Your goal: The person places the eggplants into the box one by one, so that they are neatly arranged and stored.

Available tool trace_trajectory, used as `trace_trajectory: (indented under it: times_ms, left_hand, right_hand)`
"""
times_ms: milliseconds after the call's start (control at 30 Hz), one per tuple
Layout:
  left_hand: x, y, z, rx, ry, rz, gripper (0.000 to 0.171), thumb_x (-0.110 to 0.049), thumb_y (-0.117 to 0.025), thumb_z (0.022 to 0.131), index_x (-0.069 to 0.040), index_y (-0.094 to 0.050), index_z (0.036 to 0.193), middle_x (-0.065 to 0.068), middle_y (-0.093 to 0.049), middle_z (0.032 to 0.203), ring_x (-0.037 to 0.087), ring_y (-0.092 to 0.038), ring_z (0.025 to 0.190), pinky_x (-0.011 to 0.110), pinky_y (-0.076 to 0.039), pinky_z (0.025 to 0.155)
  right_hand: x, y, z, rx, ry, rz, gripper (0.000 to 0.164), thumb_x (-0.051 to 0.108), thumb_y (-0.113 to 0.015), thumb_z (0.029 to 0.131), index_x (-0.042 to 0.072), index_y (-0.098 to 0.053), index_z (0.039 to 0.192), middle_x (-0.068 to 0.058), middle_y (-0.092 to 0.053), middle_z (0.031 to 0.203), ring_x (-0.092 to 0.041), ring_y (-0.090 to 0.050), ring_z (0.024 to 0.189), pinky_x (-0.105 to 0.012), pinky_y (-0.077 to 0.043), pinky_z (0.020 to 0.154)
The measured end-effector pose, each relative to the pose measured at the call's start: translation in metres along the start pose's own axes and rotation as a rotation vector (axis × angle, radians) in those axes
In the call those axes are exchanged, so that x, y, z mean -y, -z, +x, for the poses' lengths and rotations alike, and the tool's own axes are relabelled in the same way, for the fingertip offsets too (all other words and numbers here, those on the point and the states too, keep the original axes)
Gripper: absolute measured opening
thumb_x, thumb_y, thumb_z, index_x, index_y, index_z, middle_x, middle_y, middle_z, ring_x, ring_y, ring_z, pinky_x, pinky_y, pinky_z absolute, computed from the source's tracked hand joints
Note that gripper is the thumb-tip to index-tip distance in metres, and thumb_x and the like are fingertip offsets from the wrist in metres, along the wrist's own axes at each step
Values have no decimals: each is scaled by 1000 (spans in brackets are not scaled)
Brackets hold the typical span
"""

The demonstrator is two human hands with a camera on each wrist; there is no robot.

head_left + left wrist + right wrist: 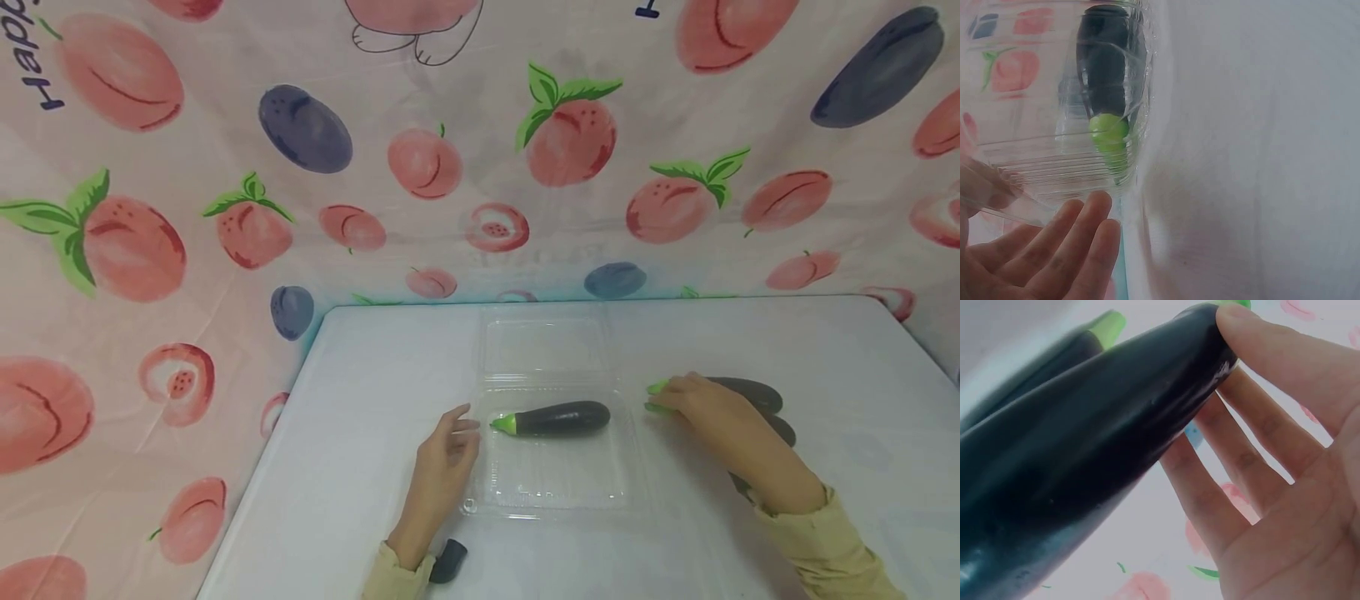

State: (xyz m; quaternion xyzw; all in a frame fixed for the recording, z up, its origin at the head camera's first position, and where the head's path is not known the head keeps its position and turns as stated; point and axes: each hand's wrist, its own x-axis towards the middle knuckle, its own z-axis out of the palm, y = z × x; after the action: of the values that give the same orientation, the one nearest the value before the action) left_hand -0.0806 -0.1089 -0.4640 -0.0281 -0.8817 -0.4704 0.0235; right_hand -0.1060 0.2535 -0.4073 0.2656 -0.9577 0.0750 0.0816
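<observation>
On the white table a clear plastic clamshell box [555, 492] lies with its lid folded back. One dark eggplant [562, 418] with a green stem end rests inside it, stem toward the left. My left hand [450, 450] is at the box's left edge, fingers loosely extended; in the left wrist view its fingertips [1100, 203] are right at the ribbed plastic wall. To the right of the box, my right hand [693, 404] pinches another eggplant [1104, 425] near its stem, thumb on one side and fingers on the other. A further eggplant [1041, 375] lies beside it.
Dark rounded ends of eggplants [750, 392] show from behind the right forearm, which hides part of them. The raised lid panel [547, 346] lies toward the table's back edge. A fruit-printed cloth [450, 100] hangs behind the table. A black device [450, 561] sits at the left cuff.
</observation>
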Motion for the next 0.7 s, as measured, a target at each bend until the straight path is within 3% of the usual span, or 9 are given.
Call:
trace_trajectory:
  times_ms: [200, 700]
  left_hand:
    - [1, -1, 0, -2, 4, -1, 43, -21, -58, 100, -13, -51, 141, 3, -68, 120, 21, -68, 108, 35, -58, 93]
    - [-1, 0, 0, -2, 4, -7, 43, -21, -59, 100, -13, -51, 141, 3, -69, 120, 20, -68, 108, 35, -58, 93]
  right_hand:
    - [7, 8, 5, -8, 20, -4, 25, -3, -76, 80, 12, -75, 101, -3, -67, 97, -22, -63, 92, -41, -58, 79]
    - [21, 26, 15, -49, 72, -7, 29, -2, -76, 81, 12, -75, 106, -4, -68, 97, -23, -62, 93, -40, -58, 78]
